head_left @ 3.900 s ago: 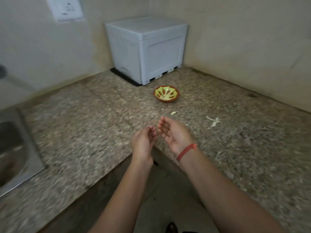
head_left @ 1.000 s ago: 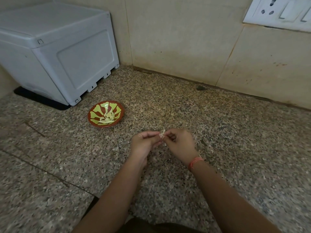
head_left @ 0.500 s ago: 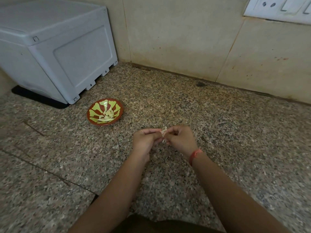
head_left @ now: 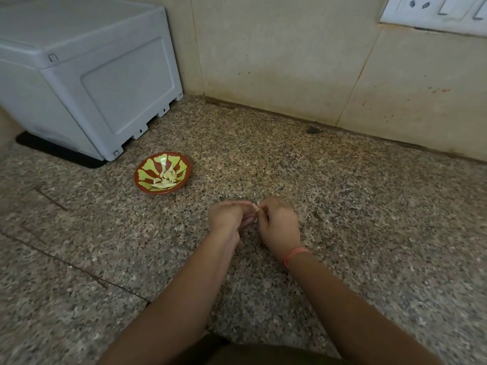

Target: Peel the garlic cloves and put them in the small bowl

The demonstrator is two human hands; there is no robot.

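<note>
A small red bowl [head_left: 141, 172] with a yellow-green pattern stands on the granite counter and holds several peeled garlic cloves [head_left: 166, 179]. To its lower right, my left hand [head_left: 228, 218] and my right hand [head_left: 279, 225] meet fingertip to fingertip just above the counter. Between them they pinch a small pale garlic clove [head_left: 255, 206], mostly hidden by the fingers. An orange thread band circles my right wrist.
A grey plastic box [head_left: 87, 75] on a black mat stands in the back left corner, close behind the bowl. A tiled wall runs along the back, with a white switch plate [head_left: 434, 11] at the upper right. A dark chip [head_left: 313, 130] lies at the wall's foot.
Since 3.9 s ago the view has swung right and closer to the bowl. My hands, then held open and empty, now pinch a clove together. Over the last second they barely moved.
</note>
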